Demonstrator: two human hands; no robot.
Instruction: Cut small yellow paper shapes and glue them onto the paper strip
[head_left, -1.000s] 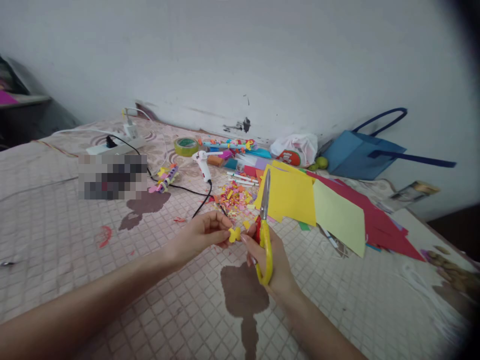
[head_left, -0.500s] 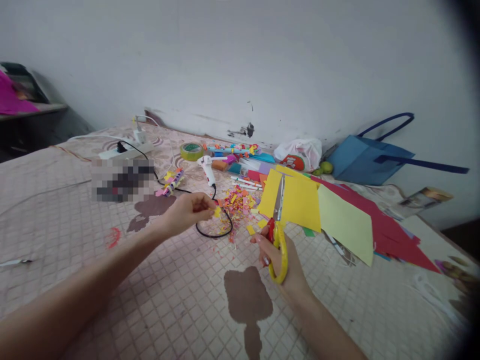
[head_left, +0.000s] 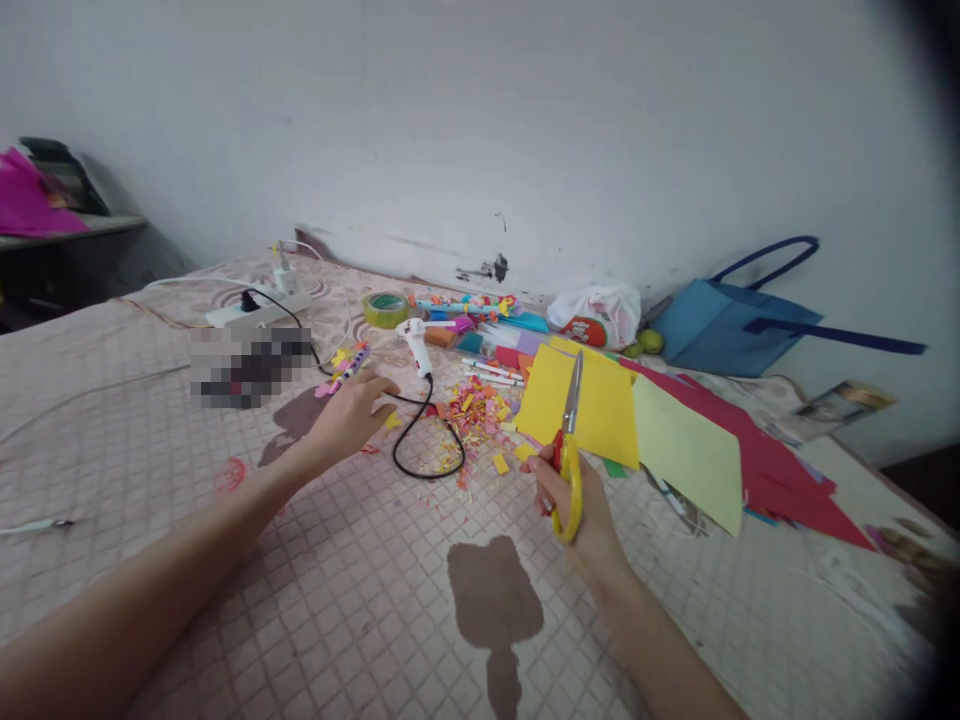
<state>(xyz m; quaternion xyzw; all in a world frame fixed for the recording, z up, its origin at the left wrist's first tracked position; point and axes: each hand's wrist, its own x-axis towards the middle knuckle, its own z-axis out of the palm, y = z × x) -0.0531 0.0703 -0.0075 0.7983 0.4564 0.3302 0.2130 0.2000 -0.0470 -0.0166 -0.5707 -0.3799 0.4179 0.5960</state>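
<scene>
My right hand point(head_left: 581, 505) grips a pair of scissors point(head_left: 571, 425) with yellow and red handles, blades closed together and pointing away over the yellow paper point(head_left: 604, 410). My left hand point(head_left: 352, 415) is low over the cloth with thumb and fingers apart and nothing between them. Just beyond its fingertips lies a small yellow paper piece point(head_left: 392, 421). Behind that hand, partly covered by it, is a decorated stick point(head_left: 351, 368) with paper shapes on it. A white glue gun point(head_left: 416, 346) stands further back, its black cord point(head_left: 401, 462) looping across the cloth.
Paper scraps point(head_left: 476, 412) form a pile between my hands. Pale green paper point(head_left: 690, 455) and red paper point(head_left: 784, 470) spread to the right. Behind are a tape roll point(head_left: 386, 310), a plastic bag point(head_left: 600, 312) and a blue bag point(head_left: 739, 325). A power strip point(head_left: 259, 310) sits back left.
My left hand has moved left and back, its fingers have opened, and the small yellow paper it pinched now lies on the cloth. The scissors have shifted slightly right.
</scene>
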